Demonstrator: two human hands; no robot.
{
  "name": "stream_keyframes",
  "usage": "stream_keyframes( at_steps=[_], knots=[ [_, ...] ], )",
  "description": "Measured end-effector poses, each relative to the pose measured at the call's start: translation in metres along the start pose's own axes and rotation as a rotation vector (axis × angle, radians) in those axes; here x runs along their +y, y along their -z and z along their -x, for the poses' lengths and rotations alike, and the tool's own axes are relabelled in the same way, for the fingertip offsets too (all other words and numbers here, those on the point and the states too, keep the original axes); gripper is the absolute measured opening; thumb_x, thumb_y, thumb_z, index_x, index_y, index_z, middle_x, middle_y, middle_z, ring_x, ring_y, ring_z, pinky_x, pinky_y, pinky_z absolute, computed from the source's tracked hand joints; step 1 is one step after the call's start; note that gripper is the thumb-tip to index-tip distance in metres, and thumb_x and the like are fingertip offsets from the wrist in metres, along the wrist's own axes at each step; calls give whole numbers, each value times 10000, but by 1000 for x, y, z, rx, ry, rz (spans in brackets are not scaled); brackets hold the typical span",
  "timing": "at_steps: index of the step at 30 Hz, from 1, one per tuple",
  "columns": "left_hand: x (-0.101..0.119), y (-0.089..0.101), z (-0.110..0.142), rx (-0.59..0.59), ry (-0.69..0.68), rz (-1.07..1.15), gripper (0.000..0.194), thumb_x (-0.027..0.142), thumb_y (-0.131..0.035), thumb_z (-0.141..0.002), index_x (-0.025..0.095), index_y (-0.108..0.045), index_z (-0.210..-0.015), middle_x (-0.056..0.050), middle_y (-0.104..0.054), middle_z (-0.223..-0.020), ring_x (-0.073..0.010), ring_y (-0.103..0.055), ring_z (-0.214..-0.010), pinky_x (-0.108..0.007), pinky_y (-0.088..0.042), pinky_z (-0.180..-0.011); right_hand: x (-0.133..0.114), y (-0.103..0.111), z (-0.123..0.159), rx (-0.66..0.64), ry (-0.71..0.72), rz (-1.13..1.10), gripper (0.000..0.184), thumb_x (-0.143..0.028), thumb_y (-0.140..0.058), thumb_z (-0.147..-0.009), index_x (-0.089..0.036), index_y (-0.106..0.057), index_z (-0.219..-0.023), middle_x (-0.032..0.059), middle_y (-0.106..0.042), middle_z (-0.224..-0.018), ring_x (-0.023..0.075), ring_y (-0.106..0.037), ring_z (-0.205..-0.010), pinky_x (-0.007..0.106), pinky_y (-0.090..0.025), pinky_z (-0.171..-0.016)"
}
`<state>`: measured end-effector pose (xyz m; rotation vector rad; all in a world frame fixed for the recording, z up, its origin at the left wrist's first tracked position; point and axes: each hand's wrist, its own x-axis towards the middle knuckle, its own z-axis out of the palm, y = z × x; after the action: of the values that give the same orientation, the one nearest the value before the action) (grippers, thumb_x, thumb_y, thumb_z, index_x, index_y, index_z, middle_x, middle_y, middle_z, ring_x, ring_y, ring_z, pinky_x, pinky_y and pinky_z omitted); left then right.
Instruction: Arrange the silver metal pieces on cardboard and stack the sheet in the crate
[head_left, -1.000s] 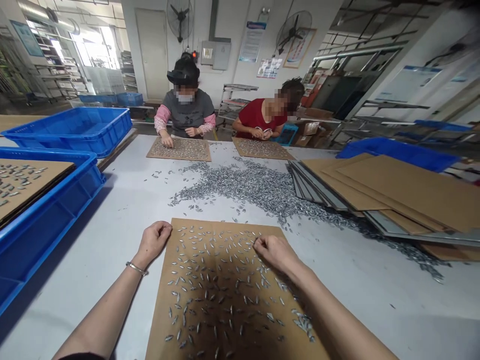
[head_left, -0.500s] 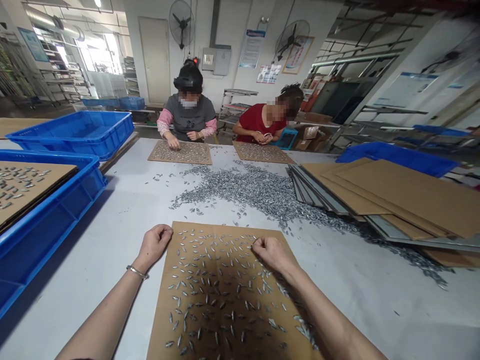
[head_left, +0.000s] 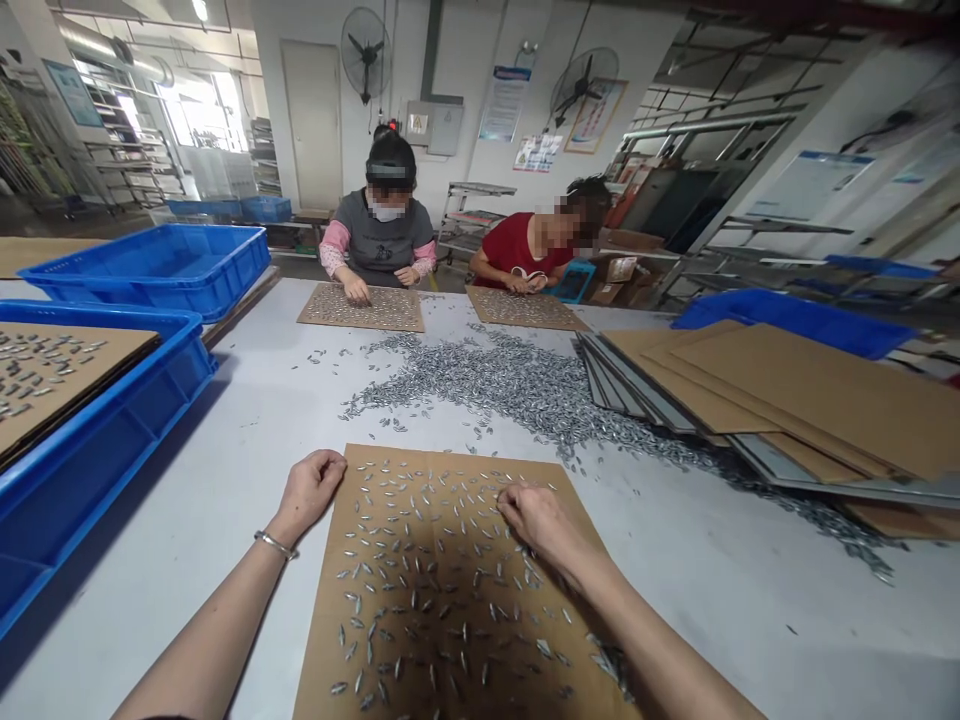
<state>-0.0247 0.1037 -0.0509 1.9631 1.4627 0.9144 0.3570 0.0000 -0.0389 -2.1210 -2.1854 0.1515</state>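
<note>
A brown cardboard sheet (head_left: pixel 442 560) lies in front of me, strewn with small silvery leaf-shaped metal pieces (head_left: pixel 465 630) set apart from one another. At its upper left corner my left hand (head_left: pixel 313 490) is closed, with the fingertips curled against the sheet's edge. My right hand (head_left: pixel 538 518) is over the upper right part of the sheet, its thumb and fingers pinched together low among the pieces. Whatever sits between those fingertips is hidden. Some pieces lie bunched along the right edge, partly behind my right forearm. Beyond the sheet spreads a large heap of loose metal pieces (head_left: pixel 487 385).
On the left stand blue crates (head_left: pixel 161 375), the nearer holding a cardboard sheet with pieces (head_left: pixel 52 365). Stacked cardboard sheets (head_left: pixel 810 390) lie at the right. Across the white table (head_left: pixel 262 400), two people work at their own cardboard sheets (head_left: pixel 360 308).
My right hand has shifted slightly left and down over the sheet, still pinched. My left hand keeps its place. Across the table, one person's hand has moved slightly right over their sheet.
</note>
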Motion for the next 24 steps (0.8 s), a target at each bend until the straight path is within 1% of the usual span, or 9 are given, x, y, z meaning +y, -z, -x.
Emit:
stream_keyframes(
  at_steps=[4, 7, 14, 16, 18, 21, 24],
  knots=[
    [-3, -1, -1, -1, -2, 2, 349, 497, -501, -910, 218, -707, -882, -60, -758, -879, -228, -663, -765, -327, -502, -727, 10, 6, -5, 13, -30, -99, 234, -207, -503, -975, -207, -660, -801, 54, -675, -791, 181, -610, -747, 265, -354, -676],
    [-2, -1, -1, 2, 0, 6, 346, 493, -498, -911, 217, -704, -879, -62, -761, -883, -233, -668, -784, -330, -505, -738, 10, 8, -12, -35, -9, -128, 158, -218, -550, -949, -211, -659, -835, 52, -680, -838, 183, -611, -770, 264, -363, -687],
    [3, 1, 1, 6, -3, 7, 327, 478, -507, -906, 221, -702, -852, -59, -768, -874, -233, -672, -770, -336, -519, -743, 5, 15, -16, -94, 12, -147, 192, -161, -485, -938, -202, -595, -786, 42, -671, -822, 162, -594, -726, 255, -356, -666],
    [2, 0, 0, 10, 0, 6, 331, 482, -509, -903, 219, -704, -858, -62, -767, -865, -235, -668, -761, -341, -521, -745, 2, 18, -16, -88, 15, -118, 174, -161, -486, -934, -198, -601, -808, 46, -675, -843, 160, -585, -722, 257, -344, -654],
    [2, 0, 0, 8, 3, 6, 338, 487, -508, -904, 216, -707, -866, -64, -767, -862, -235, -666, -754, -344, -523, -746, -4, 20, -16, -70, 29, -38, 182, -160, -479, -943, -193, -612, -822, 56, -678, -864, 164, -579, -727, 264, -333, -647],
    [2, 0, 0, 6, 3, 6, 338, 491, -511, -907, 217, -707, -874, -67, -769, -875, -236, -670, -758, -342, -525, -746, -13, 19, -15, -59, 67, 75, 233, -136, -465, -954, -188, -619, -787, 71, -677, -851, 169, -577, -732, 274, -328, -653],
    [3, 1, 1, 6, -1, 6, 330, 484, -512, -908, 220, -707, -872, -68, -772, -900, -235, -676, -773, -338, -525, -754, -16, 16, -14, -57, 92, 98, 275, -133, -461, -962, -188, -630, -752, 75, -678, -844, 171, -583, -742, 276, -340, -677]
  ],
)
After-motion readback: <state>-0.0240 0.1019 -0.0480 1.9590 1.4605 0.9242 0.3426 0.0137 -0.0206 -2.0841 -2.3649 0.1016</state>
